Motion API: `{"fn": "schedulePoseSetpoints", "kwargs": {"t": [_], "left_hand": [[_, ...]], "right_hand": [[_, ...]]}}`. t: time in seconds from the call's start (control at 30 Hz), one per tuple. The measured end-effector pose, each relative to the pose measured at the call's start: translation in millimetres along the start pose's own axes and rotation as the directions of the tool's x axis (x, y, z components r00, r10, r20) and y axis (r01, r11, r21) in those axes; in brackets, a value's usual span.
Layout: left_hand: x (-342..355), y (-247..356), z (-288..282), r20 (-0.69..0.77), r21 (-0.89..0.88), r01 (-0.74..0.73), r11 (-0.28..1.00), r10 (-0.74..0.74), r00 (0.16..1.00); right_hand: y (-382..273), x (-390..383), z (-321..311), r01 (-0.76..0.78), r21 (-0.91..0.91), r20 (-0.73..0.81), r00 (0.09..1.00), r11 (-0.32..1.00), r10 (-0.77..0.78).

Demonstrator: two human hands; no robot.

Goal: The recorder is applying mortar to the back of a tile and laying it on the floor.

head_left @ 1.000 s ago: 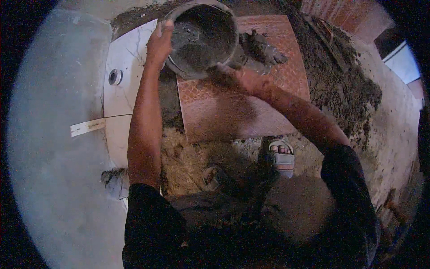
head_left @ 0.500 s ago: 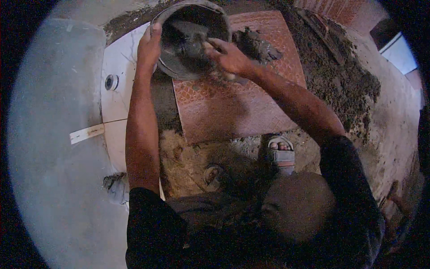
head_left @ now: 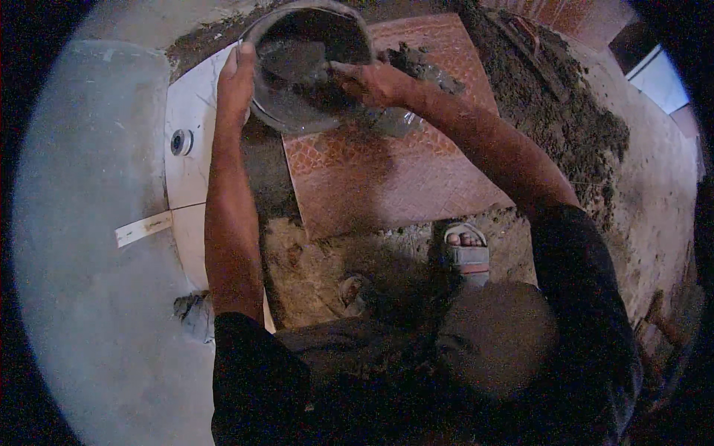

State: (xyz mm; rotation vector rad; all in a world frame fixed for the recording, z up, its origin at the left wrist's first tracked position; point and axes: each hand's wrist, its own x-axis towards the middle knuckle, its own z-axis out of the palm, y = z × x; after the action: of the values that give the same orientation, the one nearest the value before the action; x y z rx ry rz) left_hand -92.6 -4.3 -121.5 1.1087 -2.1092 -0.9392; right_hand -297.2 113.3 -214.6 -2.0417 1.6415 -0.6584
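Note:
A round dark bucket [head_left: 286, 123] is tilted over the far part of a patterned reddish tile [head_left: 349, 201], its opening toward me. My left hand [head_left: 236, 85] grips the bucket's left rim, thumb on top. My right hand [head_left: 375, 83] is closed at the bucket's right side, around what looks like the handle of a trowel; its grey blade [head_left: 297, 59] is inside the bucket. The handle itself is mostly hidden by my fingers. Wet grey mortar [head_left: 431, 73] lies in a lump on the tile beyond my right wrist. A wet, shiny patch shows just below that hand.
White tiles [head_left: 190, 175] with a small round object [head_left: 181, 142] run along the left. A pale strip [head_left: 143, 229] sticks out there. Loose dark mortar [head_left: 565, 111] with a long tool [head_left: 528, 56] spreads at the right. My sandalled foot [head_left: 467, 249] stands near the tile's front edge.
The bucket and both my hands have shifted slightly left. My right hand has moved up a little with the trowel, and more of the wet patch below it shows.

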Motion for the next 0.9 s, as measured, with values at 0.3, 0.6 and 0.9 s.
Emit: {"fn": "schedulePoseSetpoints", "kwargs": {"t": [0.3, 0.6, 0.9], "left_hand": [[2, -7, 1, -0.044, 0.011, 0.002, 1.0, -0.002, 0.999], [-3, -10, -3, -0.009, -0.055, 0.01, 0.998, -0.011, 1.0], [12, -26, 1, -0.069, 0.137, -0.047, 0.989, 0.057, 0.996]], "right_hand": [[-2, 12, -20, 0.166, -0.015, -0.008, 0.986, 0.986, -0.166], [-14, -5, -6, 0.122, 0.076, -0.168, 0.98, 0.99, -0.108], [-4, -5, -2, 0.26, -0.124, 0.004, 0.965, 0.958, -0.262]]}}
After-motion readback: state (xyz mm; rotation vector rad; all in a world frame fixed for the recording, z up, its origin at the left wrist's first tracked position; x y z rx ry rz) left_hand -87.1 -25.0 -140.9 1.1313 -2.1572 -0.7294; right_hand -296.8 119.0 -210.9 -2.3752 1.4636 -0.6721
